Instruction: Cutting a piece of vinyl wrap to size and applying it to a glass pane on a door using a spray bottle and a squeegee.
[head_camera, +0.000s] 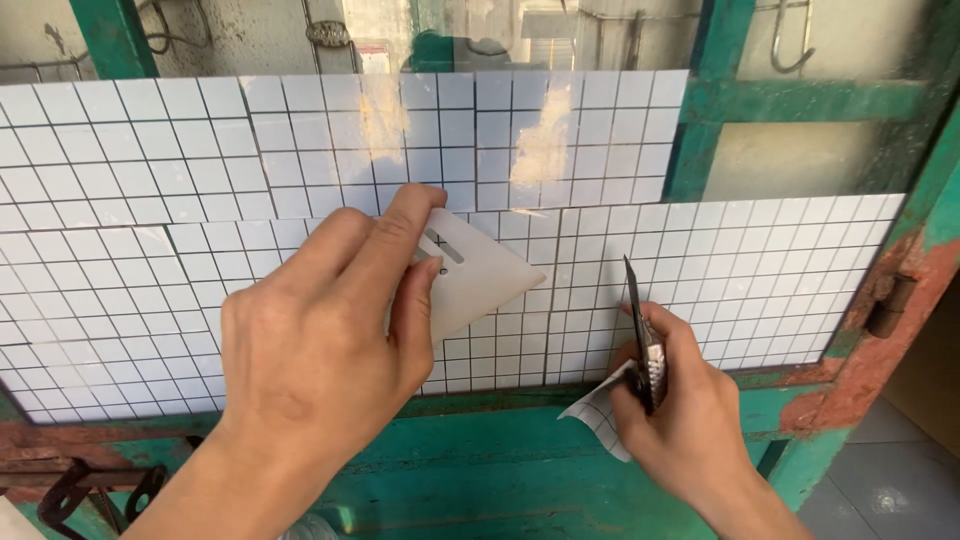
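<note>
Grid film (300, 150) flat on window; left hand (320, 330) pinches scraper card (470, 280) against it, right hand (680, 410) grips knife (645, 340), blade upright beside card.

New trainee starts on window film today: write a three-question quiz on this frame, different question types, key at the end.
1. True or false: the left hand presses a white plastic scraper flat against the grid-patterned film.
2. Which tool does the right hand hold? A) scissors B) utility knife C) marker
3. Fill in: a loose strip of film hangs beside the ____ hand.

Key: 1 true; 2 B, the utility knife; 3 right.
</note>
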